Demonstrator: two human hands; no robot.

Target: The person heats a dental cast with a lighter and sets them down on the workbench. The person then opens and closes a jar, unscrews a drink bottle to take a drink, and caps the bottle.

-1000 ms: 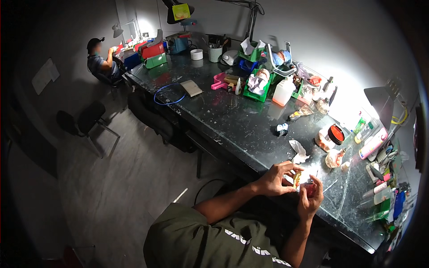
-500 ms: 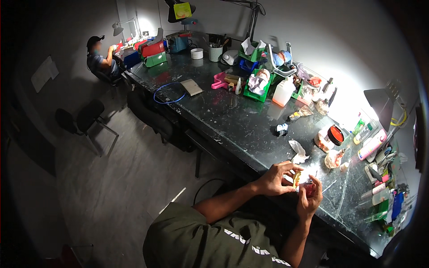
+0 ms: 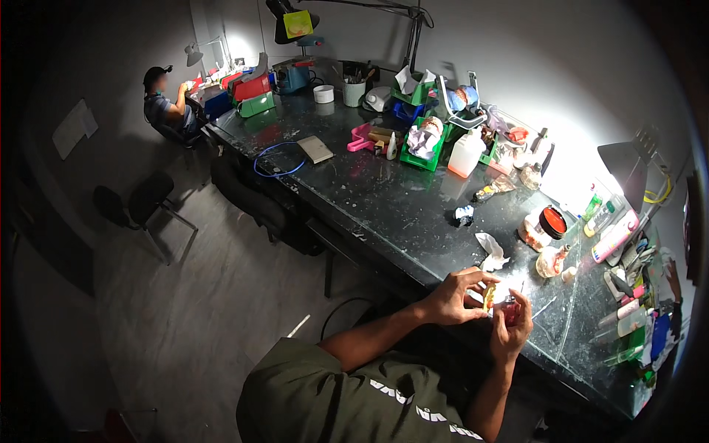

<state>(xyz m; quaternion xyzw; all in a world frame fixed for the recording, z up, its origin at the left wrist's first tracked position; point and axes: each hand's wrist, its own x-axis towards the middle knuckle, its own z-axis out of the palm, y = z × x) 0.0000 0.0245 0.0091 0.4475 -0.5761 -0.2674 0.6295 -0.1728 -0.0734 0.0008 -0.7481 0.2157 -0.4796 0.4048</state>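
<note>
Over the near edge of the dark workbench, both my hands are close together in bright lamp light. My left hand (image 3: 452, 298) is closed, pinching a small yellow dental model (image 3: 488, 297) with a toothed edge between thumb and fingers. My right hand (image 3: 511, 336) is curled around a small reddish, see-through object (image 3: 509, 311) with a shiny top, possibly a little bottle or lighter. Glare and my fingers hide most of it. The two held things are side by side; I cannot tell whether they touch. A crumpled white tissue (image 3: 491, 252) lies just beyond my hands.
Beyond are a plaster piece (image 3: 550, 262), a red-and-black round lid (image 3: 552, 222), a plastic bottle (image 3: 466, 153) and a green bin (image 3: 424, 156). Tools and a pink spray can (image 3: 615, 236) crowd the right. A co-worker (image 3: 167, 105) sits far left. Chairs (image 3: 151, 196) stand on the floor.
My hands and what they hold have barely moved. The view has shifted slightly. What looks like another person's dark hand now shows at the far right edge.
</note>
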